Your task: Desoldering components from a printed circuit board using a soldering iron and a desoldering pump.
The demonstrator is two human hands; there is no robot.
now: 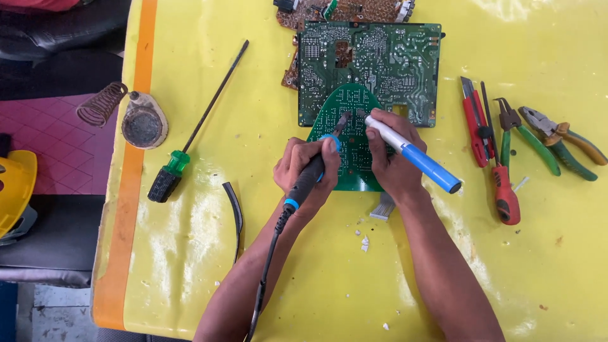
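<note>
The fingers of the left hand [308, 170] are wrapped closed around the black grip of a soldering iron [313, 171], held like a pen so that its tip comes down at a slant on the small green circuit board [350, 136]. The fingers of the right hand [391, 155] are also curled tight, around a white and blue desoldering pump [415, 157]; its nozzle points at nearly the same spot as the iron tip, very near to it. I judge the two tools are held close together so both can work on one solder joint.

The small board, rounded at its far end, lies on the yellow table cover [190, 253], partly over a larger green circuit board [370, 60]. Both hands seem to lean on it, which probably keeps it from sliding.

To the left lie a green-handled screwdriver [190, 139] and a soldering iron stand [123, 114] with a coil. To the right, well apart, are a red utility knife [474, 123], pliers with green handles [525, 136] and other hand tools.
</note>
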